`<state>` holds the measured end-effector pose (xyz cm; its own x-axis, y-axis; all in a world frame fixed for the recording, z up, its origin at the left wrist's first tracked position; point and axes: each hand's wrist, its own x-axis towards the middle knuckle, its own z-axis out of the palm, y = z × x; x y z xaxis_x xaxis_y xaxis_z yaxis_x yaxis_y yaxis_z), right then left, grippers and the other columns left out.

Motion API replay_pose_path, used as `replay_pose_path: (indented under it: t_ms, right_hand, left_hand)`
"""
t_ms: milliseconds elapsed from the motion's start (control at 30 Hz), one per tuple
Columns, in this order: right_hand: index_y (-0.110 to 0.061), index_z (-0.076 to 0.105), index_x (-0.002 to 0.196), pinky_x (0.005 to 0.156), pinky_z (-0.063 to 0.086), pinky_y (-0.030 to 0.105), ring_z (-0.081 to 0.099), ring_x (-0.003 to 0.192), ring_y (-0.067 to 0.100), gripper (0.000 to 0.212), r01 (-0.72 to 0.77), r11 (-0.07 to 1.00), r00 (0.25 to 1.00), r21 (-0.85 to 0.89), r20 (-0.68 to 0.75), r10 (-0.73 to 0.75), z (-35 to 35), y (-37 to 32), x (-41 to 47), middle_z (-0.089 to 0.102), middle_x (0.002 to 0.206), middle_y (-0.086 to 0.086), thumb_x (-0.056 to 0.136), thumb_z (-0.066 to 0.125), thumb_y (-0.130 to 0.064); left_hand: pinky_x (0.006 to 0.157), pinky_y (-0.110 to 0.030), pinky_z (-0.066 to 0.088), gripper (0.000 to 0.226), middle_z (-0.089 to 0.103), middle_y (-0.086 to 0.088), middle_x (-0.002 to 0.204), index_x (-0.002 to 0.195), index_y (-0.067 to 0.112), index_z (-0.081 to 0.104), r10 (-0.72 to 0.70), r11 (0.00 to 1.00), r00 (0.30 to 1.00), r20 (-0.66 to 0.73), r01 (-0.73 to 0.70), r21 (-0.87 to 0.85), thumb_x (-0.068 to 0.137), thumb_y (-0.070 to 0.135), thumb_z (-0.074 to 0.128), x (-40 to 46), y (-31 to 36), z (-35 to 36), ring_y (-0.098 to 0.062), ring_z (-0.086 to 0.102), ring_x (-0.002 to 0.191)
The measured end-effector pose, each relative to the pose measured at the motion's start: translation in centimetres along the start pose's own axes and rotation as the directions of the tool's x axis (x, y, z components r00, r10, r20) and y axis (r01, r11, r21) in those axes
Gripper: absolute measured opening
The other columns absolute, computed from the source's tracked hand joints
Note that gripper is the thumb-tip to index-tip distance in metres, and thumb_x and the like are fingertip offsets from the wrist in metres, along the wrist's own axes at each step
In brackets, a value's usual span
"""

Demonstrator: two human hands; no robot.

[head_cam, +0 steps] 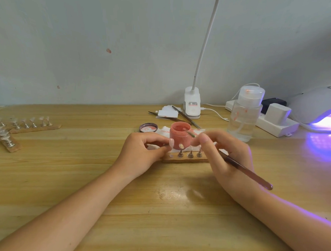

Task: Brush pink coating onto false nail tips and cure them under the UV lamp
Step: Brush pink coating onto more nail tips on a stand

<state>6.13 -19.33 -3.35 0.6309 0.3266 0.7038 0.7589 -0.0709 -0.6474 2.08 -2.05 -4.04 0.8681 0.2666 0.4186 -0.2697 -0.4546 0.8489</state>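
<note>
One head-worn wide-angle view looks forward and down across the wooden table (163, 209) from its near edge, facing the pale wall (107, 38) behind it. The pink jar (179, 137) sits mid-frame, close to the camera; the UV lamp (319, 108) lies right of the jar, cut by the frame edge.

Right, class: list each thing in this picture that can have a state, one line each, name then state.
pink jar: open, upright.
jar lid: off, lying left of the jar.
UV lamp: lit, glowing violet.
brush: held in the right hand, tip near the jar mouth.
nail tip: pinched in the left hand.
pump bottle: cap on, upright.
nail stand: flat on the table.
</note>
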Motion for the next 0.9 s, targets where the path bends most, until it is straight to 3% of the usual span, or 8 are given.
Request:
replay_pose_path:
  t_ms: [67,133,333,500,600,700,800,900]
  right_hand:
    - [-0.025,0.062,0.084,0.070,0.049,0.038,0.063,0.075,0.008,0.004,-0.002,1.000,0.999,-0.022,-0.036,0.001,0.1,0.1,0.1,0.067,0.080,-0.012,0.083,0.062,-0.028]
    - [-0.023,0.061,0.088,0.073,0.051,0.038,0.065,0.082,0.009,0.006,-0.010,1.000,0.999,-0.018,-0.038,0.009,0.2,0.4,0.1,0.068,0.086,-0.010,0.084,0.066,-0.020]
    - [-0.030,0.053,0.090,0.072,0.042,0.007,0.062,0.090,-0.006,0.014,0.013,0.998,0.999,-0.060,-0.031,-0.015,0.1,0.9,0.3,0.068,0.088,-0.020,0.090,0.057,-0.017]
    - [-0.042,0.051,0.089,0.076,0.047,0.021,0.063,0.089,-0.002,0.003,0.003,0.993,0.999,-0.119,0.036,0.002,0.2,1.1,0.6,0.067,0.084,-0.024,0.092,0.050,-0.043]
    - [-0.033,0.060,0.087,0.075,0.049,0.032,0.062,0.083,0.004,0.026,0.043,0.979,0.995,-0.197,0.097,-0.024,0.4,1.5,0.7,0.068,0.081,-0.015,0.089,0.039,-0.049]
    - [-0.024,0.063,0.086,0.073,0.049,0.038,0.061,0.079,0.013,0.025,0.119,0.950,0.990,-0.290,0.110,-0.091,0.5,1.9,0.8,0.066,0.080,-0.012,0.087,0.048,-0.044]
    - [-0.017,0.062,0.084,0.074,0.045,0.032,0.061,0.077,0.014,0.014,0.190,0.910,0.979,-0.368,0.142,-0.147,0.7,2.3,1.1,0.065,0.079,-0.011,0.079,0.070,-0.028]
    - [-0.014,0.062,0.084,0.070,0.036,0.023,0.054,0.077,0.009,0.016,0.253,0.892,0.962,-0.376,0.193,-0.192,0.7,2.5,1.2,0.065,0.077,-0.010,0.074,0.073,-0.021]
  left_hand:
    - [0.065,-0.010,0.048,0.017,0.069,0.017,0.066,0.068,0.025,0.070,-0.036,0.999,0.999,-0.012,0.035,-0.038,0.072,0.008,0.073,0.0,0.1,0.0,0.001,0.063,0.067]
    - [0.061,-0.008,0.045,0.015,0.068,0.014,0.063,0.066,0.022,0.069,-0.045,0.998,0.999,0.015,0.046,-0.043,0.071,0.010,0.074,0.0,0.3,0.0,0.002,0.062,0.063]
    - [0.061,-0.007,0.045,0.013,0.069,0.008,0.065,0.065,0.018,0.068,-0.123,0.992,0.988,0.090,0.125,-0.016,0.069,0.008,0.076,0.2,0.3,0.3,0.001,0.060,0.063]
    - [0.059,-0.006,0.044,0.015,0.066,0.015,0.059,0.065,0.014,0.067,-0.170,0.982,0.974,0.147,0.180,-0.058,0.069,0.002,0.075,0.3,0.2,0.5,0.005,0.061,0.060]
    - [0.059,-0.005,0.043,0.014,0.065,0.015,0.058,0.065,0.013,0.066,-0.172,0.982,0.971,0.163,0.182,-0.046,0.069,0.003,0.076,0.3,0.1,0.5,0.007,0.060,0.059]
    - [0.058,-0.003,0.041,0.015,0.065,0.017,0.057,0.066,0.013,0.065,-0.167,0.983,0.970,0.178,0.177,-0.041,0.070,0.003,0.075,0.4,0.0,0.5,0.009,0.060,0.059]
    - [0.060,-0.003,0.040,0.016,0.066,0.013,0.063,0.068,0.014,0.062,-0.149,0.987,0.969,0.195,0.159,-0.037,0.072,0.004,0.074,0.4,0.0,0.5,0.008,0.060,0.063]
    - [0.063,-0.005,0.042,0.017,0.067,0.006,0.073,0.068,0.017,0.062,-0.128,0.991,0.973,0.191,0.134,-0.018,0.073,0.007,0.074,0.4,-0.1,0.4,0.004,0.061,0.067]
